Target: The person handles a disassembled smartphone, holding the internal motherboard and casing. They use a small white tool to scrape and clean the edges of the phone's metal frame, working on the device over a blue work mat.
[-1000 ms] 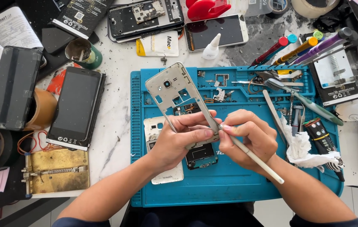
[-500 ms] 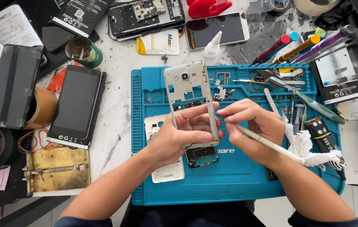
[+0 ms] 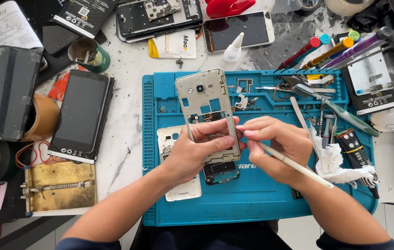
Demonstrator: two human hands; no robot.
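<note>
Nearest the camera, two bare forearms reached up over the blue repair mat (image 3: 252,203). The left hand (image 3: 197,150) was closed around the lower part of a gold phone mid-frame (image 3: 204,104), thumb across its front, holding it upright above the mat. The right hand (image 3: 278,143) pinched a slim white pry tool (image 3: 294,165) like a pen, its tip touching the frame's right edge just beside the left thumb.

Under the hands lay a white back cover (image 3: 178,185) and a small dark circuit board (image 3: 221,171), both on the mat. To the right sat a crumpled white tissue (image 3: 340,166) and a black tube with a red and yellow label (image 3: 356,150).

Left of the mat, a black smartphone (image 3: 82,115) lay face up, with a brass jig (image 3: 58,185) below it and a roll of brown tape (image 3: 44,118) beside it.

Farther off, a yellow and white rectangular packet (image 3: 173,45) lay flat above the mat, next to a small white glue bottle (image 3: 233,48). Coloured screwdrivers (image 3: 336,48) fanned out at upper right over a black and white rectangular package (image 3: 373,88). Another black package with a white label (image 3: 83,14) lay at the top left, by an opened phone (image 3: 160,16) and a red object (image 3: 227,7).
</note>
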